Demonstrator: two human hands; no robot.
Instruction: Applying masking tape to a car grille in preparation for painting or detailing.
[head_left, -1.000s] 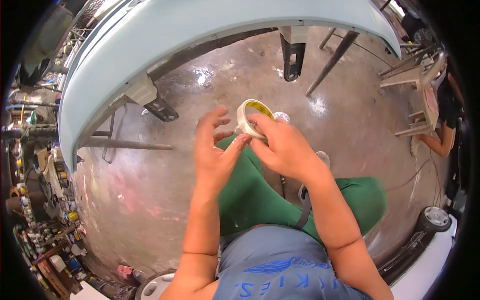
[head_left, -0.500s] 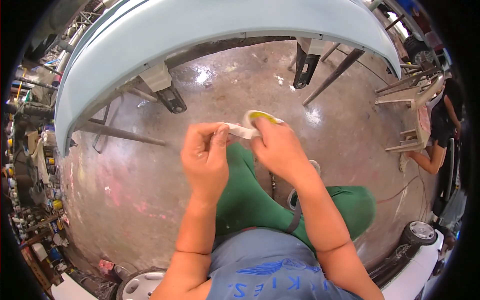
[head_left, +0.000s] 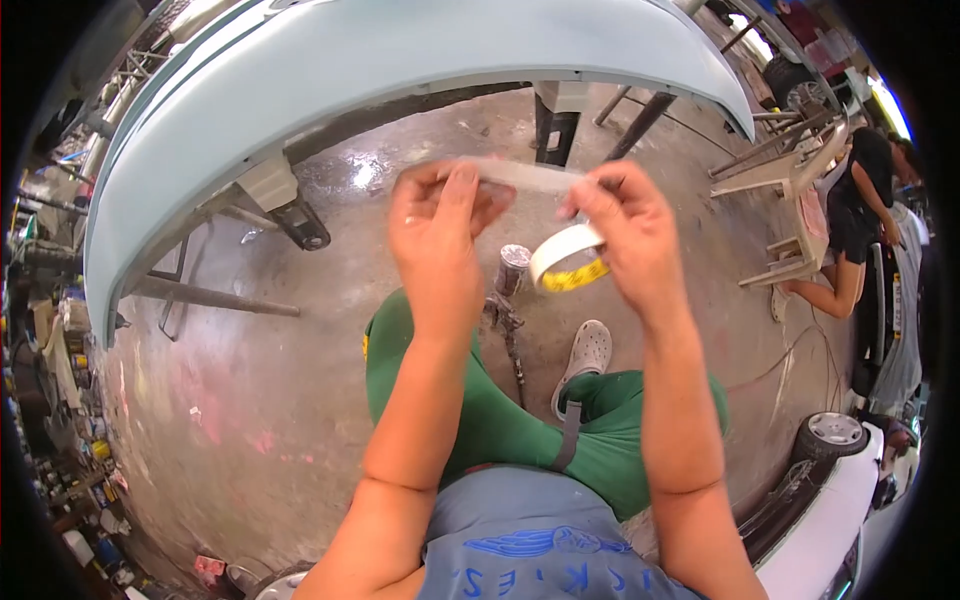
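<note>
The tape roll [head_left: 562, 246] should feel light and firm, best gripped by its rim; its pale strip [head_left: 535, 176] is probably limp and sticky. White outside, yellow inside, the roll sits against the right hand [head_left: 637, 228], which grips it; the left hand [head_left: 437, 228] pinches the strip's other end.

The tape roll [head_left: 566, 243] is creamy white outside and yellow with dark markings inside, its strip [head_left: 535, 176] a translucent white. The curved panel [head_left: 400, 45] is pale blue, the trousers [head_left: 505, 428] plain green, the shirt [head_left: 540, 498] slate blue with a brighter blue winged print [head_left: 515, 542]. The floor [head_left: 300, 370] is mottled grey-brown with pink smears [head_left: 208, 420].
</note>
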